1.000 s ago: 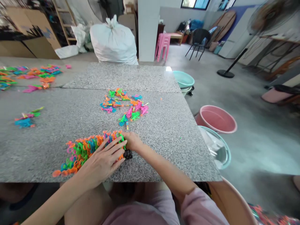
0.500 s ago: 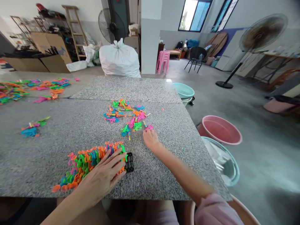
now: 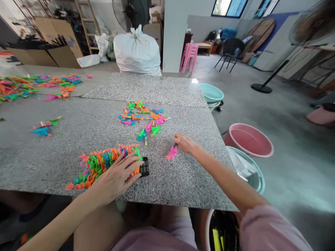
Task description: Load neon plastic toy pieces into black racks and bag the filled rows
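My left hand (image 3: 119, 174) lies with fingers spread over packed rows of small plastic toys (image 3: 101, 162) in orange, green, pink and blue, many with orange cup-like ends. A black gridded rack (image 3: 144, 167) sticks out at the right end of these rows. My right hand (image 3: 184, 142) is closed, slightly blurred, and pinches the upper end of a pink plastic toy (image 3: 172, 152) with an orange tip. That toy hangs down to the left of the fingers. Farther back on the speckled table (image 3: 157, 184) lies a loose pile of similar toys (image 3: 141, 116).
A small cluster of toys (image 3: 43, 129) lies at the left, with a larger heap (image 3: 15, 87) behind it. Beyond the table stands a tied white sack (image 3: 137, 52). Pink (image 3: 248, 139) and light-green basins (image 3: 258, 167) stand along the right edge.
My right hand has moved right, away from the loose pile, with the pink toy in its fingers. My left hand stays on the rows. The view has tilted down.
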